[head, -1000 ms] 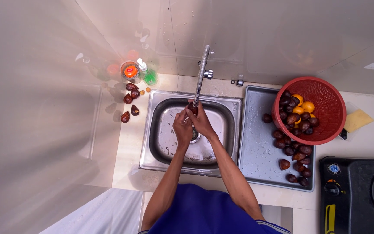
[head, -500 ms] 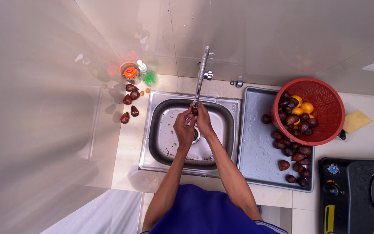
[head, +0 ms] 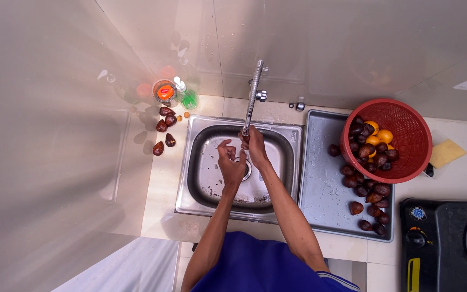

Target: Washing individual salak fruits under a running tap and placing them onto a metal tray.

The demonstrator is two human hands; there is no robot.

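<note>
My right hand [head: 255, 147] is closed on a small dark brown fruit [head: 245, 138], held right under the tip of the long metal faucet [head: 253, 92]. My left hand [head: 230, 164] hovers just to the left over the steel sink [head: 190, 184], fingers curled and apart, holding nothing that I can see. Both hands are above the sink's drain. More of the same brown scaly fruits [head: 371, 194] lie on the wet drainboard [head: 320, 178] to the right.
A red basket [head: 406, 108] with brown and orange fruits stands at the drainboard's far end. A few brown fruits [head: 163, 127] lie on the counter left of the sink, near a green soap bottle [head: 188, 96] and a jar [head: 164, 92]. A yellow sponge [head: 447, 153] and black stove [head: 449, 243] are right.
My hands were pressed together around the fruit under the faucet. Now the left hand has drawn back to the left and spread its fingers, while the right keeps the fruit.
</note>
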